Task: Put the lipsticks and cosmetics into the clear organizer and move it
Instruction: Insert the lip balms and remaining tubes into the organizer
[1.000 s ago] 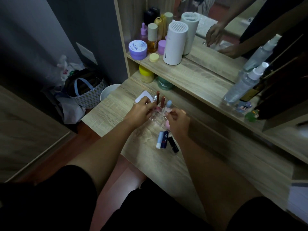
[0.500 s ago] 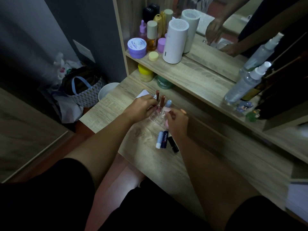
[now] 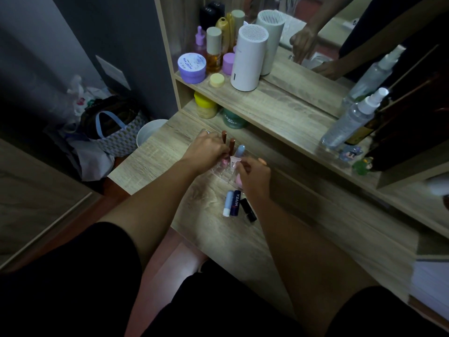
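1. The clear organizer [image 3: 222,170] sits on the lower desk [image 3: 150,161], toward its back edge just below the shelf [image 3: 279,110], nearer the left end than the right. Its walls are hard to make out; its long side seems to run from back-left to front-right.
2. Compared with a second ago, the left hand [image 3: 206,154] has shifted further over the organizer's back-left end, now covering the white item it was beside, and its fingers have closed in around the upright brown-capped tubes [image 3: 228,144]. Whether they actually pinch one I cannot tell.
3. The right hand [image 3: 255,176] has barely moved; its fingertips are curled at the small pink tube [image 3: 234,164] at the organizer's front-right, apparently gripping and seating it.
4. The tubes already slotted stand upright, long axes vertical, caps up, with a pale blue one [image 3: 240,151] leaning slightly right.
5. To my eye the filling is only partly done: three sticks lie flat just in front of the organizer, side by side: a light blue stick [image 3: 228,203], the Nivea stick [image 3: 235,203] and a black lipstick [image 3: 248,209]. Their long axes run roughly front to back, the black one angled away to the right.
6. Those must go in before the organizer can be moved.
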